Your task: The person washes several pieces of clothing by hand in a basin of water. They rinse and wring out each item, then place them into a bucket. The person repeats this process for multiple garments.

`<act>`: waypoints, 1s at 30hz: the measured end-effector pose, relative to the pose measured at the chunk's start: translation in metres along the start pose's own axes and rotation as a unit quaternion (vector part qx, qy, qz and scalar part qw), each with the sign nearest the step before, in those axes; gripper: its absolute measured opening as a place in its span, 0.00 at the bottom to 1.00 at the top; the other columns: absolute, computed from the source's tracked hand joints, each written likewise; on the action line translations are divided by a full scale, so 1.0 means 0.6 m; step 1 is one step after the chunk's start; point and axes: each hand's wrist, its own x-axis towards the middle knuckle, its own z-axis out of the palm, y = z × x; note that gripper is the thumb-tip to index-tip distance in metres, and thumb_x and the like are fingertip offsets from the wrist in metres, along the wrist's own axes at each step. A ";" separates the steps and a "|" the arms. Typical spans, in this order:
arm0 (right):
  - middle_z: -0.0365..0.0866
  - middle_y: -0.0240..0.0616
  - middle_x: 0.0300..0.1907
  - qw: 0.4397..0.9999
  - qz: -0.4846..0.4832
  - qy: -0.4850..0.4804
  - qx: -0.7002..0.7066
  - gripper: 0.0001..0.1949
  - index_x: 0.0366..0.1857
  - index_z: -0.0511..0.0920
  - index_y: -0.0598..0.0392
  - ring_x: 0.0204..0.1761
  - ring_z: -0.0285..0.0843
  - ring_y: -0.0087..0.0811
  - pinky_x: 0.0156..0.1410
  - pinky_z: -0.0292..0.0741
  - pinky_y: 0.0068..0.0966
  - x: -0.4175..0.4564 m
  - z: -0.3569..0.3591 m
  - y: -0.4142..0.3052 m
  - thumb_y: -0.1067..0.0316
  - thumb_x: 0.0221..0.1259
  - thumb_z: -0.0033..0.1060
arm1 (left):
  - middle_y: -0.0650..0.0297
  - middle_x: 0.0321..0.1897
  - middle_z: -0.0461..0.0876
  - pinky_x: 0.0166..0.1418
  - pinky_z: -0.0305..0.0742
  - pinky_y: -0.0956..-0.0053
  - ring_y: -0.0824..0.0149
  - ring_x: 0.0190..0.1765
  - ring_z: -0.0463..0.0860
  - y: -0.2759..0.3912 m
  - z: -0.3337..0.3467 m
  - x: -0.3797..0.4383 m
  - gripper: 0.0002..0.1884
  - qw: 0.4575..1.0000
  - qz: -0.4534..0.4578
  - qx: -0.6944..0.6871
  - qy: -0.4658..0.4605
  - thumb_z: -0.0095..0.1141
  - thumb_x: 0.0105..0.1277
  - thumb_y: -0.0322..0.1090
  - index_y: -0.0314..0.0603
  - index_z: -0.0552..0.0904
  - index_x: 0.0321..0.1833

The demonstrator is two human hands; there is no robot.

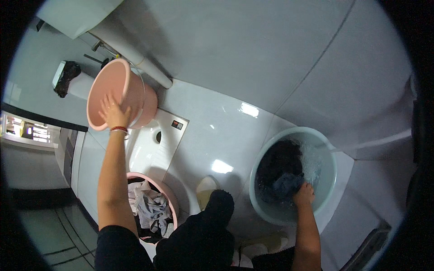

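Observation:
A tilted pink plastic bucket (140, 98) with a thin handle is at the upper left, over the squat toilet's far edge. My left hand (115, 113), a red band at its wrist, reaches to the bucket's rim with spread fingers; whether it grips the rim I cannot tell. At the right, my right hand (305, 194) is in a pale green plastic tub (256, 203), closed on a dark blue wet cloth (288, 184). Black cloth (279, 157) lies beside it in the tub. A stream of water (376, 140) runs in from the right and splashes beside the cloth.
A white squat toilet (144, 152) is set in the tiled floor (203, 128). Near my feet stands a pink basket (171, 200) of crumpled clothes (152, 206). A white bin (81, 84) with a black bag, a pipe (156, 73) and a valve (97, 45) are at the upper left.

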 end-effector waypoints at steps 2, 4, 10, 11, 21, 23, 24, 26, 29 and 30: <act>0.57 0.42 0.68 1.000 -0.012 0.012 -0.007 0.48 0.73 0.48 0.47 0.70 0.55 0.45 0.69 0.63 0.45 0.001 0.012 0.012 0.55 0.50 0.71 | 0.50 0.47 0.83 0.64 0.63 0.42 0.49 0.56 0.79 -0.046 -0.012 0.019 0.23 0.938 -0.090 0.019 -0.334 0.56 0.58 0.40 0.45 0.76 0.57; 0.57 0.42 0.68 0.999 -0.028 0.024 -0.011 0.47 0.73 0.47 0.48 0.70 0.55 0.45 0.68 0.63 0.45 0.005 0.021 0.016 0.56 0.51 0.70 | 0.48 0.38 0.84 0.51 0.75 0.50 0.50 0.44 0.85 -0.091 0.009 -0.012 0.16 0.943 -0.031 0.023 -0.331 0.50 0.62 0.36 0.46 0.78 0.53; 0.60 0.43 0.64 0.996 -0.043 0.084 -0.004 0.44 0.72 0.49 0.50 0.67 0.59 0.47 0.65 0.66 0.45 -0.011 0.033 0.030 0.62 0.52 0.68 | 0.56 0.28 0.83 0.32 0.76 0.55 0.51 0.31 0.83 0.020 -0.071 -0.203 0.06 0.932 0.163 -0.075 -0.313 0.49 0.61 0.32 0.48 0.76 0.40; 0.61 0.43 0.64 0.995 -0.046 0.091 -0.016 0.44 0.72 0.49 0.50 0.66 0.60 0.47 0.65 0.67 0.46 -0.007 0.043 0.032 0.63 0.51 0.68 | 0.60 0.30 0.83 0.35 0.77 0.59 0.55 0.33 0.83 0.018 -0.078 -0.223 0.05 0.931 0.182 -0.126 -0.290 0.49 0.61 0.32 0.47 0.76 0.38; 0.75 0.49 0.54 0.964 -0.150 0.107 0.189 0.31 0.63 0.69 0.57 0.53 0.75 0.48 0.59 0.72 0.37 -0.028 0.001 0.074 0.77 0.48 0.59 | 0.59 0.43 0.86 0.51 0.74 0.62 0.61 0.44 0.85 -0.001 -0.111 -0.217 0.16 0.902 0.259 -0.130 -0.319 0.48 0.60 0.30 0.51 0.82 0.50; 0.78 0.48 0.49 0.944 -0.171 0.066 0.273 0.26 0.55 0.75 0.60 0.47 0.78 0.44 0.56 0.74 0.31 -0.031 -0.019 0.119 0.80 0.45 0.55 | 0.55 0.34 0.86 0.47 0.76 0.59 0.55 0.38 0.85 0.008 -0.133 -0.187 0.17 0.896 0.220 -0.128 -0.364 0.51 0.56 0.25 0.49 0.84 0.47; 0.80 0.48 0.47 0.929 -0.187 0.047 0.316 0.24 0.51 0.78 0.61 0.44 0.80 0.42 0.54 0.75 0.28 -0.030 -0.032 0.136 0.81 0.44 0.53 | 0.53 0.31 0.84 0.43 0.77 0.57 0.51 0.35 0.84 0.003 -0.133 -0.178 0.17 0.898 0.227 -0.150 -0.347 0.53 0.53 0.24 0.48 0.83 0.46; 0.81 0.43 0.45 0.890 -0.141 -0.075 0.427 0.22 0.48 0.80 0.62 0.43 0.79 0.37 0.52 0.75 0.26 -0.075 -0.118 0.134 0.81 0.42 0.52 | 0.52 0.29 0.83 0.40 0.76 0.56 0.50 0.34 0.83 -0.006 -0.148 -0.156 0.16 0.891 0.237 -0.161 -0.353 0.54 0.52 0.25 0.47 0.83 0.44; 0.82 0.36 0.39 0.855 -0.211 -0.133 0.454 0.22 0.46 0.81 0.62 0.42 0.78 0.31 0.51 0.75 0.25 -0.083 -0.163 0.168 0.81 0.39 0.53 | 0.53 0.28 0.82 0.38 0.76 0.56 0.49 0.33 0.82 -0.041 -0.120 -0.120 0.15 0.890 0.271 -0.117 -0.348 0.55 0.52 0.27 0.48 0.83 0.43; 0.83 0.37 0.39 0.856 -0.220 -0.099 0.457 0.23 0.47 0.81 0.60 0.43 0.79 0.34 0.52 0.75 0.26 -0.093 -0.184 0.170 0.80 0.39 0.54 | 0.54 0.31 0.84 0.41 0.76 0.57 0.50 0.35 0.83 -0.039 -0.121 -0.105 0.15 0.892 0.237 -0.094 -0.373 0.55 0.52 0.28 0.48 0.83 0.43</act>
